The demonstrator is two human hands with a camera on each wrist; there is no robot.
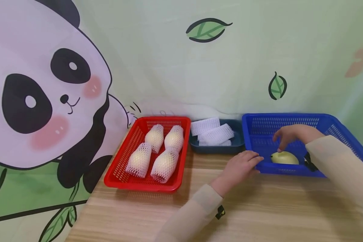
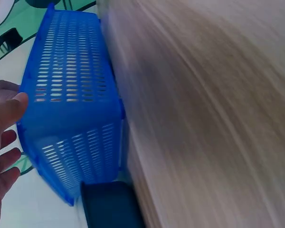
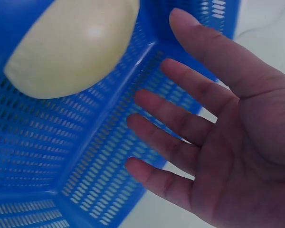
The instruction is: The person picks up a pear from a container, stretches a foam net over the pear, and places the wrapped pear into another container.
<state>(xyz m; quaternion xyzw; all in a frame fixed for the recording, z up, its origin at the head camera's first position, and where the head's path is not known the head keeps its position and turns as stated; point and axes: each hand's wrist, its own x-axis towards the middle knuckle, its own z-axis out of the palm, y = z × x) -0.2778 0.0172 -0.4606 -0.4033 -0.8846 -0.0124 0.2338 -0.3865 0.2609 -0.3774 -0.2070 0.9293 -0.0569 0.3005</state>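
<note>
One pale yellow-green pear [image 1: 285,158] lies on its side near the front left of the blue basket [image 1: 287,170]. Over it, inside the basket, is my right hand [image 1: 293,133], its fingers spread and bent a little downward. The right wrist view shows the palm of that hand [image 3: 218,123] with nothing in it, apart from the pear [image 3: 80,47]. My left hand [image 1: 240,168] is at the basket's front left corner, fingers loosely extended and holding nothing. In the left wrist view its thumb overlaps the rim of the basket [image 2: 71,111].
A red basket [image 1: 145,187] on the left holds several pale fruits in white foam nets [image 1: 166,164]. Between the baskets, a dark teal tray [image 1: 239,134] contains flat foam nets [image 1: 216,134]. All stand on a wooden table [image 1: 133,215] against a panda-printed backdrop [image 1: 157,60].
</note>
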